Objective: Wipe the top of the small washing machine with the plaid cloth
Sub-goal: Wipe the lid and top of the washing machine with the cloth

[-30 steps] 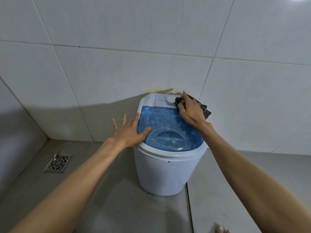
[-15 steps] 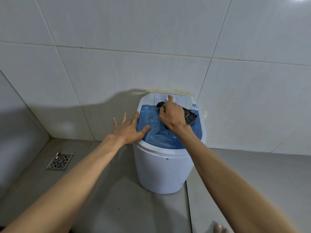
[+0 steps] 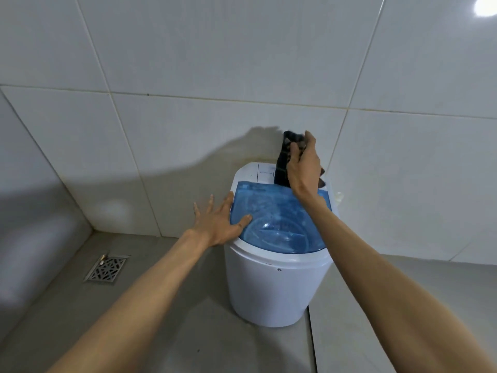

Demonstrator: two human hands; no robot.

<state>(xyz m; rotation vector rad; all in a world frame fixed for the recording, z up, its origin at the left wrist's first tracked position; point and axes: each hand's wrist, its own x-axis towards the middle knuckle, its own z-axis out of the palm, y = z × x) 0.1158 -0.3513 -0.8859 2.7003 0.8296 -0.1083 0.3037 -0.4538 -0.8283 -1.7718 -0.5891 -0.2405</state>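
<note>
Cloth (image 3: 282,165) bunched in right hand (image 3: 304,168), above washer (image 3: 271,286) panel.

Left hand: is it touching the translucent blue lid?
Touching. Head view shows the left hand flat on the blue lid's left edge, thumb resting on it.

Your light: soft, even, fairly dim | source: a bright glare spot (image 3: 486,5) top right on the wall tiles (image 3: 242,49) | shadows: your arms throw a broad grey shadow (image 3: 188,168) across the wall (soft-edged) | lens: grout lines bow near the edges | focus: slightly soft throughout
</note>
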